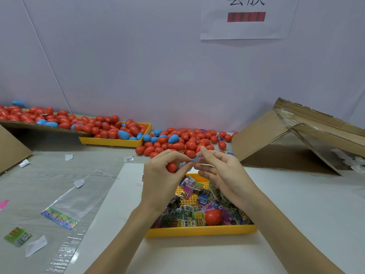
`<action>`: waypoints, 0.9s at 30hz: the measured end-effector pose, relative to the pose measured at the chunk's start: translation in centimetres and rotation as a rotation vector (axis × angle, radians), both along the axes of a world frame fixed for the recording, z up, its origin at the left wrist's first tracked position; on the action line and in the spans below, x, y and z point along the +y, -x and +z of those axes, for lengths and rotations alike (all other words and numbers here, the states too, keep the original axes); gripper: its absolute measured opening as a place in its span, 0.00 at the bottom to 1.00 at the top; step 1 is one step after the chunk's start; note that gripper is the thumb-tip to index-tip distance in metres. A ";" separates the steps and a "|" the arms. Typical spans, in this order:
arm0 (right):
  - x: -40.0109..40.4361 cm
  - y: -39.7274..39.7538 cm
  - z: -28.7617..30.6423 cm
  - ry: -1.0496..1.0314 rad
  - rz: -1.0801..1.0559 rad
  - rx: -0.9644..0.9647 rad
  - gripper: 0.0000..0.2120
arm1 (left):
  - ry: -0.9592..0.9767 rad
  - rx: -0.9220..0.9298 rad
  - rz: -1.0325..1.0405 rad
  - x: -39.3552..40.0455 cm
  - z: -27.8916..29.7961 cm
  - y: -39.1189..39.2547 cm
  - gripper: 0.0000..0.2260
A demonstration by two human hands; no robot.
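Note:
My left hand (160, 175) curls around a red plastic egg piece (171, 167) above the near yellow tray (199, 230). My right hand (223, 173) is beside it, and both hands pinch a small blue packet (194, 159) between their fingertips. Below the hands the tray holds several small colourful packets (189, 196) and one whole red egg (213, 216).
A pile of red and blue eggs (183, 141) lies behind the hands, and more fill a far yellow tray (116, 142) and a cardboard ramp (39, 123) at left. An opened cardboard box (286, 139) lies at right. Clear plastic bags (65, 206) and paper scraps lie at left.

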State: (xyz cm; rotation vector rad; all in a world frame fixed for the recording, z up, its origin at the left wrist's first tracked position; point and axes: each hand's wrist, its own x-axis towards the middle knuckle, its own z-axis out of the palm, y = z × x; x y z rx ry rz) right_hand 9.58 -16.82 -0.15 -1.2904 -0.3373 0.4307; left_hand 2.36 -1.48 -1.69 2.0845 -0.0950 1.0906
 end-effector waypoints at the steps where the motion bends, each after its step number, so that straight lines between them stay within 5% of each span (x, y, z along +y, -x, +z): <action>1: -0.1 0.0 0.1 0.010 0.031 -0.001 0.17 | 0.032 0.003 -0.010 0.1 0.1 0.0 0.04; 13: -0.3 -0.4 0.1 -0.039 0.170 0.072 0.20 | 0.382 0.104 -0.128 0.5 -0.1 -0.4 0.05; 21: -0.4 -1.1 -0.5 -0.150 0.103 0.152 0.19 | 0.380 0.265 -0.277 0.4 0.0 -0.3 0.07; 27: -1.4 -2.2 -0.7 0.138 -0.197 -0.170 0.10 | 0.487 0.546 -0.390 1.6 0.3 -0.5 0.13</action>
